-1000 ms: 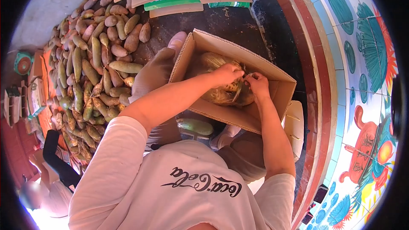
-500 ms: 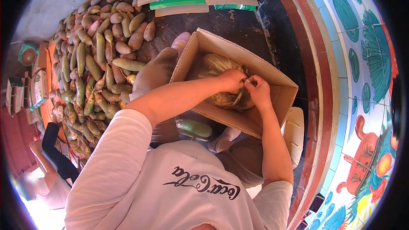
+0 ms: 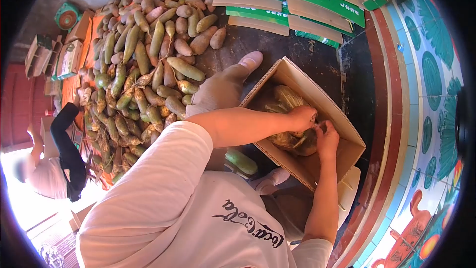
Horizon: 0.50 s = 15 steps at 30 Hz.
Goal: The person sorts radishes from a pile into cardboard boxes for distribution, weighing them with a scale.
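An open cardboard box (image 3: 342,119) stands tilted between my legs. Inside it lies a clear plastic bag (image 3: 282,98) with yellowish-green contents that I cannot make out. My left hand (image 3: 303,118) is closed at the bag's gathered top, over the middle of the box. Close beside it, almost touching, my right hand (image 3: 327,136) pinches the same gathered plastic. The fingertips of both hands meet around it, and what exactly lies between them is small and partly hidden.
A large heap of long green and reddish radish-like roots (image 3: 144,59) covers the floor at the left. Flattened green-and-brown cartons (image 3: 258,10) lie at the top. One green root (image 3: 241,162) is below the box. Another person (image 3: 49,176) sits at the far left.
The view has shifted, so the box, the heap and my hands appear lower and further right. Both hands remain together at the bag's top, the fingers slightly changed in pose.
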Available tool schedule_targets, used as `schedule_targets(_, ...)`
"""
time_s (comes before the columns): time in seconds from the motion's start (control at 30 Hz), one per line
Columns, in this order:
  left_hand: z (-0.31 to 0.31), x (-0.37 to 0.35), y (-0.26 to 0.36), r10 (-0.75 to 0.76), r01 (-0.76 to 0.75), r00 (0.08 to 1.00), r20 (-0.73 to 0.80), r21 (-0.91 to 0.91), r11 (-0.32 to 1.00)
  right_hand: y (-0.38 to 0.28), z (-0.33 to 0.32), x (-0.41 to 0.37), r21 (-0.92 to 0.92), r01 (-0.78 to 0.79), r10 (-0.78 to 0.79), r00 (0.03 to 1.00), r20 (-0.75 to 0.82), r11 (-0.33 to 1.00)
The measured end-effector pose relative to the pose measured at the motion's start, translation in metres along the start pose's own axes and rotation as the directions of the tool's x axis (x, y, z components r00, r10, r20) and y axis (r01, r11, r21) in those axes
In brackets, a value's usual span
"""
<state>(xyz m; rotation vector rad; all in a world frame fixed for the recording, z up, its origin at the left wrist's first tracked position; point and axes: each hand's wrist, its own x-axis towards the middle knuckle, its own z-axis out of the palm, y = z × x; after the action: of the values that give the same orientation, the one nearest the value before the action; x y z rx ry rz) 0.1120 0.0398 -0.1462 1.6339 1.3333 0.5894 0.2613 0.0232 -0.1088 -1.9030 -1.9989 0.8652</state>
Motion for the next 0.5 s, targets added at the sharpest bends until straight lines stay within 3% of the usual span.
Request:
schedule_targets(0.07, 0.002, 0.001, -0.007, -0.052, 0.05, 0.998, -0.038, -0.056, 0.997, -0.003, -0.002, -0.002, 0.226, -0.162, 0.133, 0.982, 0.136, 0.961)
schedule_targets(0.1, -0.002, 0.0, -0.003, -0.143, 0.144, 0.99, 0.018, -0.146, 0.979, -0.003, -0.003, -0.004, 0.323, -0.252, 0.189, 0.959, 0.213, 0.912)
schedule_targets(0.17, -0.01, 0.0, 0.006, -0.295, 0.329, 0.943, 0.154, -0.306, 0.893, 0.009, 0.001, -0.005, 0.409, -0.186, 0.111, 0.973, 0.202, 0.893)
schedule_targets(0.27, 0.001, 0.005, -0.004, -0.21, 0.249, 0.967, 0.147, -0.35, 0.903, 0.015, 0.01, -0.002, 0.437, -0.15, 0.086, 0.983, 0.164, 0.887)
schedule_targets(0.4, -0.004, 0.002, 0.001, -0.11, 0.122, 0.988, 0.108, -0.111, 0.986, 0.014, 0.017, 0.005, 0.436, -0.174, 0.14, 0.984, 0.109, 0.883)
schedule_targets(0.5, -0.003, 0.006, -0.002, -0.054, 0.054, 0.995, 0.085, -0.005, 0.999, 0.01, 0.015, 0.006, 0.371, -0.096, 0.067, 0.993, 0.093, 0.924)
